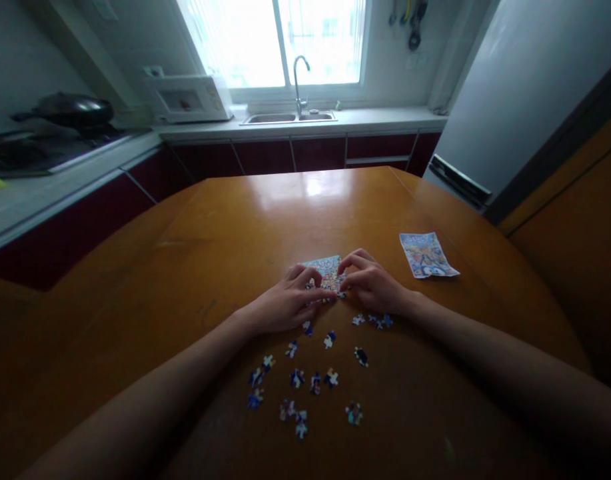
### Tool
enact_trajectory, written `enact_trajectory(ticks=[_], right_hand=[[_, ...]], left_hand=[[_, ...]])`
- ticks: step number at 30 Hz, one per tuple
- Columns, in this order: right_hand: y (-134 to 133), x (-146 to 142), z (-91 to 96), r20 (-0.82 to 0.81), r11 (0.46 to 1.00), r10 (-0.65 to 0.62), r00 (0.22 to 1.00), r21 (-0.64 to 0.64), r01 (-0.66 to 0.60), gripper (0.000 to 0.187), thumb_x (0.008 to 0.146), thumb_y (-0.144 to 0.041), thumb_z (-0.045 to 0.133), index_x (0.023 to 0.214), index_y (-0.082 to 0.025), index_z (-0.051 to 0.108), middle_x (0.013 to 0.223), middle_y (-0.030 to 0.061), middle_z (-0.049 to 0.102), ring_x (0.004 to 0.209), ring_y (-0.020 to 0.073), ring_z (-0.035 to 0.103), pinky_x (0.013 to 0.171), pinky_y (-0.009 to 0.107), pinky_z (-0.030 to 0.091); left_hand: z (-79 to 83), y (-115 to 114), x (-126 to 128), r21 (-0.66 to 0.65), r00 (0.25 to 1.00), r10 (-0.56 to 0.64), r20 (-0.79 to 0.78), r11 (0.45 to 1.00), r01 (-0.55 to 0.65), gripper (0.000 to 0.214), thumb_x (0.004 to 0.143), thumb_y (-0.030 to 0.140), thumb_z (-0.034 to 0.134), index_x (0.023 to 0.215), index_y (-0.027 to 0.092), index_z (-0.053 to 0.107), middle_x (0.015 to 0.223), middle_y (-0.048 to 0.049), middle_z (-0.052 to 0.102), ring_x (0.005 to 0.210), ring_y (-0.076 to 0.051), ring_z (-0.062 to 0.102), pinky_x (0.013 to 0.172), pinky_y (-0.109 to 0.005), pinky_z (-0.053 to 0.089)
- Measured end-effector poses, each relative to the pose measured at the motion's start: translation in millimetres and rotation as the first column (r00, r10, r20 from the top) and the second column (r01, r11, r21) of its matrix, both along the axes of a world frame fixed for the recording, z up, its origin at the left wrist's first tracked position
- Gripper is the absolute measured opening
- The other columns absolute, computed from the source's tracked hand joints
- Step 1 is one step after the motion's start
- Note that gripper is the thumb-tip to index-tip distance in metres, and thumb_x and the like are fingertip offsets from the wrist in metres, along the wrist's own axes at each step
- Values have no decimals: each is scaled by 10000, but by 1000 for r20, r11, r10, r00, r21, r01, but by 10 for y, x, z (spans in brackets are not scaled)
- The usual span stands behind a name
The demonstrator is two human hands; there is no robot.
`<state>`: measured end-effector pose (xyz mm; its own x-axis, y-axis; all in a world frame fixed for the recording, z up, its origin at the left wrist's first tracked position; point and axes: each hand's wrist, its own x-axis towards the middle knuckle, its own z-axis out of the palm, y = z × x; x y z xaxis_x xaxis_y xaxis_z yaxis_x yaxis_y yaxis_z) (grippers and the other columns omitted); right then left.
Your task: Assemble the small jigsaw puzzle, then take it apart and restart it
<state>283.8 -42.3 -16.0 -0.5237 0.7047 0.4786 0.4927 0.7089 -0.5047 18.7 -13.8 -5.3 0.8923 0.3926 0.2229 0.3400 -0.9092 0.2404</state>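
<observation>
And here's the joined jigsaw (329, 267) on the desk (225, 233), two o'clock from the left hand (291, 298), ten o'clock from the right hand (368, 280), both half-curled at its edges, any pinch impossible to tell; loose jigsaw pieces (297, 378) scatter toward six.

Left hand (292, 299) hides 8 o'clock side of puzzle (326, 265); paper (428, 253), 3 o'clock, print unreadable; fridge (522, 87), 2 o'clock, cut off at top.
</observation>
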Motion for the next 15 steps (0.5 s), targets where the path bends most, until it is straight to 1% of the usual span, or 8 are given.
enact_trajectory(ticks=[4, 10, 12, 15], right_hand=[[1, -5, 7, 20, 999, 36, 999, 14, -36, 277, 790, -49, 625, 786, -284, 773, 1052, 35, 659, 1051, 230, 512, 954, 423, 448], [10, -15, -11, -1, 1000, 21, 1000, -8, -21, 257, 809, -72, 623, 764, -285, 759, 1030, 23, 671, 1044, 224, 520, 955, 419, 445], [13, -13, -9, -51, 1000, -18, 999, 2, 18, 269, 813, -58, 598, 766, -272, 755, 1012, 30, 670, 1027, 219, 529, 937, 410, 451], [22, -1, -5, -141, 991, -129, 982, 20, 133, 271, 810, -43, 581, 728, -250, 736, 961, 40, 666, 993, 217, 538, 895, 397, 462]], left_hand=[[20, -3, 6, -20, 1000, 0, -11, 1000, 0, 410, 965, 235, 552, 1341, 395, 583, 1211, -65, 501, 1150, -258, 395, 1061, -451, 430], [37, -13, 5, -29, 1000, 7, -25, 1000, -7, 397, 966, 248, 555, 1336, 387, 587, 1222, -68, 487, 1139, -260, 401, 1052, -460, 435], [35, -13, 3, -25, 1000, 7, -28, 1000, -7, 396, 969, 244, 548, 1337, 384, 585, 1225, -68, 489, 1146, -260, 400, 1058, -461, 428], [32, -11, 1, -13, 1000, 0, -30, 1000, 0, 389, 972, 243, 541, 1333, 382, 588, 1220, -68, 498, 1142, -261, 401, 1063, -467, 417]])
